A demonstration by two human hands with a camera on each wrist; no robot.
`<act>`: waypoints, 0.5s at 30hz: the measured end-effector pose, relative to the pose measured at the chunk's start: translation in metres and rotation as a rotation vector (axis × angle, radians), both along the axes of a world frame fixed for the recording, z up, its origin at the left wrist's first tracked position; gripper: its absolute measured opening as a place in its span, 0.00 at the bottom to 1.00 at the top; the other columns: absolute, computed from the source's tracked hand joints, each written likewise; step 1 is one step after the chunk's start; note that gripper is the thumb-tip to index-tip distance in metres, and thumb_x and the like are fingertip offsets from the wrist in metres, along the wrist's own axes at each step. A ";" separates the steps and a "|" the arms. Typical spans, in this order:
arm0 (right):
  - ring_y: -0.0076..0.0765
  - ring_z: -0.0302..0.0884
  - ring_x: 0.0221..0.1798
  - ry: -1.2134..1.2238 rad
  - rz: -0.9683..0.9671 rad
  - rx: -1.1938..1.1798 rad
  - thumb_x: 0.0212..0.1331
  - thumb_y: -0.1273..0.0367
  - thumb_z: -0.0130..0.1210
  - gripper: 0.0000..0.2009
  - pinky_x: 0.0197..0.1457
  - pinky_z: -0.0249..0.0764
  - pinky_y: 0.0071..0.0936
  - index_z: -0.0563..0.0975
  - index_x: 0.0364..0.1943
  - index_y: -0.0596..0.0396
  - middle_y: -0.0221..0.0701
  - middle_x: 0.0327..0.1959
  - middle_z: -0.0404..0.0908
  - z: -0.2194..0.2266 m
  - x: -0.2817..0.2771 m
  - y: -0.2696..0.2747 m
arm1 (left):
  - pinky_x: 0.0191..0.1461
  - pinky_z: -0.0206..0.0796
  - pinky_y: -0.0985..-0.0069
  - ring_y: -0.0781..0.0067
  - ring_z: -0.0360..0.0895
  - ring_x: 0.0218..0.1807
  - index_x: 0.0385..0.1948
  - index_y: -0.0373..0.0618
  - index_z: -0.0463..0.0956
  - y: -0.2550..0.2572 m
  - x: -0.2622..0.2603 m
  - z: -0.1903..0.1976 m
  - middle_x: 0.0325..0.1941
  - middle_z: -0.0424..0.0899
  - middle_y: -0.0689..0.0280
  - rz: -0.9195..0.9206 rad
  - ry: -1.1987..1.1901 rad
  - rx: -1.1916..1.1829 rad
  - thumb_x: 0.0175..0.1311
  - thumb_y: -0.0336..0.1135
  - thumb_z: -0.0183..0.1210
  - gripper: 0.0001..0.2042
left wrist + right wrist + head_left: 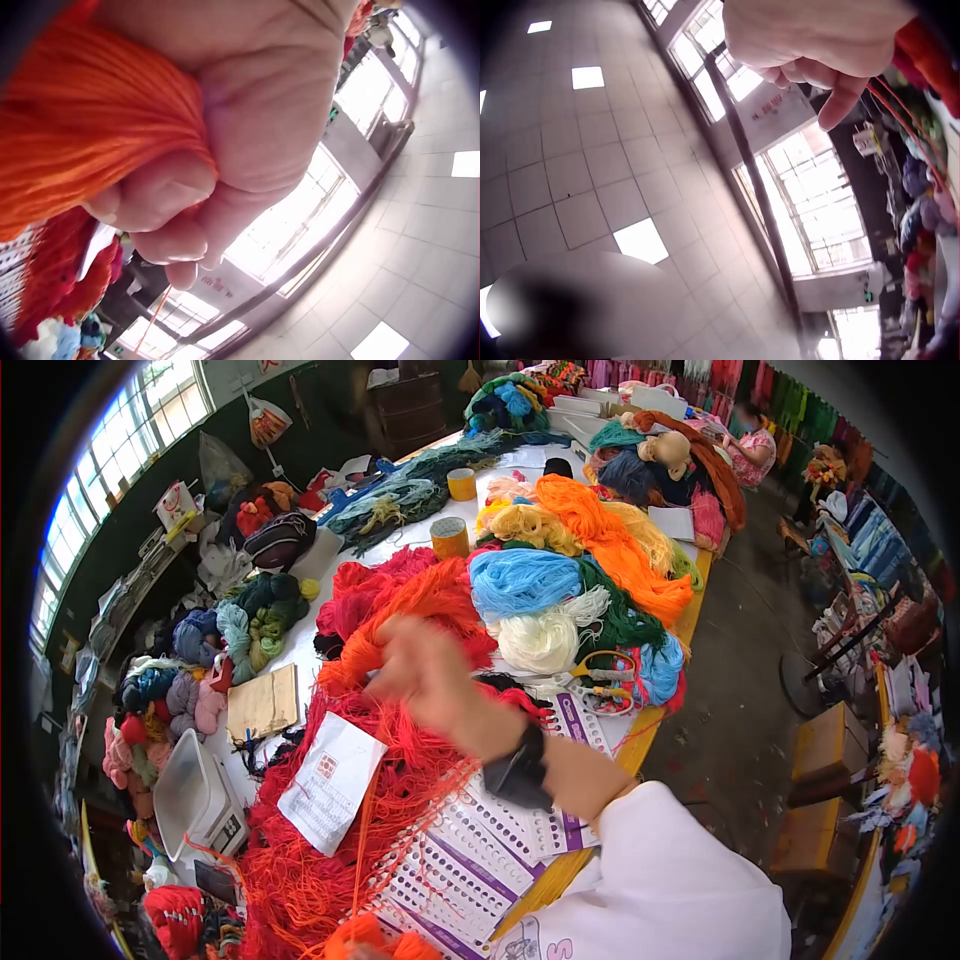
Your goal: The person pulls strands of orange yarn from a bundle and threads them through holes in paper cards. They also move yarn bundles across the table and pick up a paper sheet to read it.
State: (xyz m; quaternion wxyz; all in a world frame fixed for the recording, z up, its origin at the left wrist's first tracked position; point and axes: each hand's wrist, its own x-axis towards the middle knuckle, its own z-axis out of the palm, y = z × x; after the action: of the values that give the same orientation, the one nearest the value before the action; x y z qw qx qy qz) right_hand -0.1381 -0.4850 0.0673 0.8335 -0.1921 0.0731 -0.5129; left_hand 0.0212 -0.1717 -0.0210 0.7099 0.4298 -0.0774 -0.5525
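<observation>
My left hand [262,112] grips a thick skein of orange yarn [105,127], its fingers curled round the bundle. In the head view, only part of that orange skein shows at the bottom edge. A thin strand [154,319] trails from below the left fingers. My right hand [430,675], blurred and with a dark band at the wrist, is over the heap of red yarn [310,800]. In the right wrist view its fingers are bent, and thin orange-red strands [904,112] run from them. A printed paper slip [330,785] lies on the red yarn.
White sheets with rows of dark dots [460,860] lie along the table's wooden edge [640,750]. Scissors [600,675] rest beside blue, white and orange yarn skeins. A white plastic bin [190,790] and brown notebook [262,705] stand left. Another person [750,450] is far right.
</observation>
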 end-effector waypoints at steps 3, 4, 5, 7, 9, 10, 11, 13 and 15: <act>0.21 0.49 0.10 0.055 -0.237 0.100 0.55 0.66 0.50 0.09 0.29 0.72 0.31 0.68 0.20 0.48 0.20 0.07 0.49 -0.002 -0.071 -0.053 | 0.19 0.52 0.87 0.86 0.58 0.15 0.39 0.44 0.70 0.007 0.022 0.014 0.17 0.67 0.74 0.109 -0.153 0.029 0.58 0.42 0.53 0.14; 0.19 0.47 0.10 0.082 -0.324 0.087 0.56 0.67 0.49 0.08 0.31 0.71 0.30 0.68 0.21 0.48 0.18 0.07 0.49 -0.005 -0.092 -0.065 | 0.19 0.51 0.88 0.86 0.58 0.15 0.39 0.44 0.71 0.010 0.029 0.018 0.17 0.67 0.74 0.153 -0.204 0.039 0.58 0.41 0.52 0.13; 0.17 0.46 0.10 0.174 -0.333 0.022 0.58 0.67 0.47 0.08 0.32 0.72 0.29 0.68 0.22 0.48 0.17 0.08 0.49 -0.014 -0.114 -0.079 | 0.19 0.51 0.88 0.86 0.58 0.15 0.39 0.44 0.71 0.013 0.035 0.021 0.17 0.66 0.74 0.185 -0.245 0.048 0.58 0.41 0.52 0.13; 0.16 0.46 0.10 0.180 -0.168 0.069 0.58 0.69 0.47 0.07 0.32 0.73 0.31 0.67 0.23 0.48 0.16 0.08 0.49 -0.036 -0.154 -0.107 | 0.19 0.50 0.88 0.86 0.58 0.15 0.38 0.44 0.71 0.020 0.046 0.031 0.17 0.66 0.74 0.246 -0.347 0.074 0.58 0.40 0.52 0.12; 0.16 0.44 0.09 0.256 -0.190 0.139 0.57 0.70 0.48 0.06 0.33 0.75 0.34 0.67 0.24 0.48 0.16 0.08 0.48 -0.047 -0.184 -0.128 | 0.19 0.50 0.88 0.87 0.58 0.15 0.38 0.43 0.72 0.026 0.054 0.037 0.17 0.66 0.74 0.279 -0.433 0.098 0.58 0.40 0.52 0.11; 0.16 0.45 0.09 0.326 -0.272 0.157 0.56 0.70 0.48 0.05 0.33 0.75 0.35 0.67 0.24 0.49 0.16 0.08 0.48 -0.051 -0.197 -0.137 | 0.19 0.50 0.88 0.87 0.58 0.15 0.38 0.43 0.72 0.027 0.055 0.039 0.17 0.66 0.74 0.280 -0.475 0.115 0.59 0.39 0.52 0.11; 0.16 0.48 0.10 0.367 -0.447 0.094 0.56 0.70 0.48 0.06 0.34 0.76 0.36 0.66 0.24 0.50 0.16 0.09 0.50 -0.058 -0.212 -0.148 | 0.19 0.49 0.88 0.87 0.57 0.15 0.38 0.43 0.72 0.028 0.056 0.042 0.16 0.66 0.75 0.273 -0.516 0.138 0.59 0.39 0.52 0.11; 0.16 0.55 0.11 0.464 -0.689 0.081 0.54 0.68 0.49 0.08 0.31 0.77 0.34 0.66 0.21 0.50 0.19 0.10 0.55 -0.052 -0.219 -0.153 | 0.19 0.49 0.88 0.87 0.57 0.15 0.37 0.43 0.72 0.028 0.055 0.045 0.16 0.66 0.75 0.236 -0.604 0.185 0.59 0.38 0.52 0.10; 0.17 0.59 0.13 0.594 -0.827 0.045 0.54 0.68 0.49 0.09 0.28 0.77 0.33 0.66 0.19 0.49 0.20 0.11 0.56 -0.025 -0.202 -0.142 | 0.19 0.48 0.89 0.88 0.57 0.15 0.37 0.43 0.73 0.024 0.051 0.048 0.16 0.66 0.75 0.159 -0.692 0.246 0.59 0.37 0.52 0.09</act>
State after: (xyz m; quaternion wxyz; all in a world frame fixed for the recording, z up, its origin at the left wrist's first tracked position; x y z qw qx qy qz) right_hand -0.3404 -0.6267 0.0423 0.5080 -0.2666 0.3878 -0.7214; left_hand 0.0720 -0.1477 0.0266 0.6256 0.6778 -0.2123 -0.3228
